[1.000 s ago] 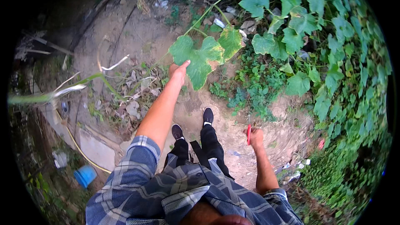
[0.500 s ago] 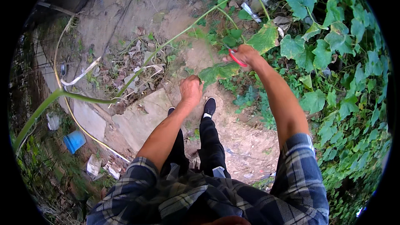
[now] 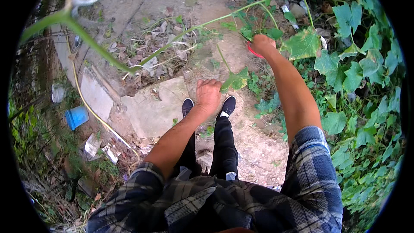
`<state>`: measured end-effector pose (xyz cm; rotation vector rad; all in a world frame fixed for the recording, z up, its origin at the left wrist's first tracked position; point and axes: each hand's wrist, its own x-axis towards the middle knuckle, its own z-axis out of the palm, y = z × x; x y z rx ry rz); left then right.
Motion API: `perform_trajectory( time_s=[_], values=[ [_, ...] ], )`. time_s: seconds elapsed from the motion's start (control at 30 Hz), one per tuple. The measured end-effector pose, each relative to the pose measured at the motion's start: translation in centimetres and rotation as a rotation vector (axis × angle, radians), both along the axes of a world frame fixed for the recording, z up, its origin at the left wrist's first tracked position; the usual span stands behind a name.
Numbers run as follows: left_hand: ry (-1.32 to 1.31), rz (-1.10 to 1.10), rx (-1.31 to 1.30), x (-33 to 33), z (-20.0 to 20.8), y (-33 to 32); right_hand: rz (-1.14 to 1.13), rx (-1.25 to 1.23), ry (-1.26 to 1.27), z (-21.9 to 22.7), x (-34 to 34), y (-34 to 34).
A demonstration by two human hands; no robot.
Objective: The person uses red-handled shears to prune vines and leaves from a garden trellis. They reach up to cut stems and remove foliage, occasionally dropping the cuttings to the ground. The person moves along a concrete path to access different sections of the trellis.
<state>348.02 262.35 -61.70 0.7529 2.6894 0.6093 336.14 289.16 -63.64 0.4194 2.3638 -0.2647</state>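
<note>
My left hand (image 3: 208, 94) is closed on the edge of a green leaf (image 3: 236, 80) with yellowed patches, above my shoes. The leaf's thin stalk points up, and its top end appears apart from the long green vine (image 3: 196, 27). Farther up and to the right, my right hand (image 3: 263, 45) is wrapped round red-handled scissors (image 3: 254, 51). Their blades are mostly hidden among small leaves, so I cannot tell whether they are parted. A larger yellowing leaf (image 3: 302, 44) hangs from the vine just right of that hand.
Dense leafy vines (image 3: 345, 73) fill the right side. A thick stem fork (image 3: 67, 16) crosses close at upper left. Broken slabs (image 3: 157, 103), dry leaf litter (image 3: 159, 34), a yellowish hose (image 3: 92, 125) and a blue bucket (image 3: 76, 117) lie at left.
The right hand with the scissors has moved up, away from the leaf in my left hand. My left hand has come slightly nearer and right with the leaf. The view has shifted.
</note>
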Motion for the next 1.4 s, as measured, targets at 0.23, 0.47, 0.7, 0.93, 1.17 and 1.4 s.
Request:
perform_trajectory(
  time_s=[0.23,0.47,0.7,0.93,1.17,1.4],
  values=[
    [-0.196,0.224,-0.338,1.1,0.3,-14.0,-0.224,-0.086,0.018,0.1,12.5,-0.5],
    [-0.244,0.638,-0.589,-5.9,3.8,-27.9,-0.362,-0.119,0.209,-6.1,34.6,-3.6],
    [0.007,0.91,-0.452,-11.6,10.2,-34.9,-0.906,-0.313,0.084,-1.1,41.2,-12.6],
    [-0.191,0.843,-0.164,-7.7,12.9,-34.9,-0.848,-0.341,0.067,6.3,36.6,-18.7],
    [-0.496,0.911,-0.098,-2.3,4.7,-41.5,-0.787,-0.269,0.214,9.9,32.9,-18.7],
    [-0.812,1.175,0.013,1.7,2.4,-49.2,-0.906,-0.255,0.333,10.6,33.3,-18.7]
  ],
)
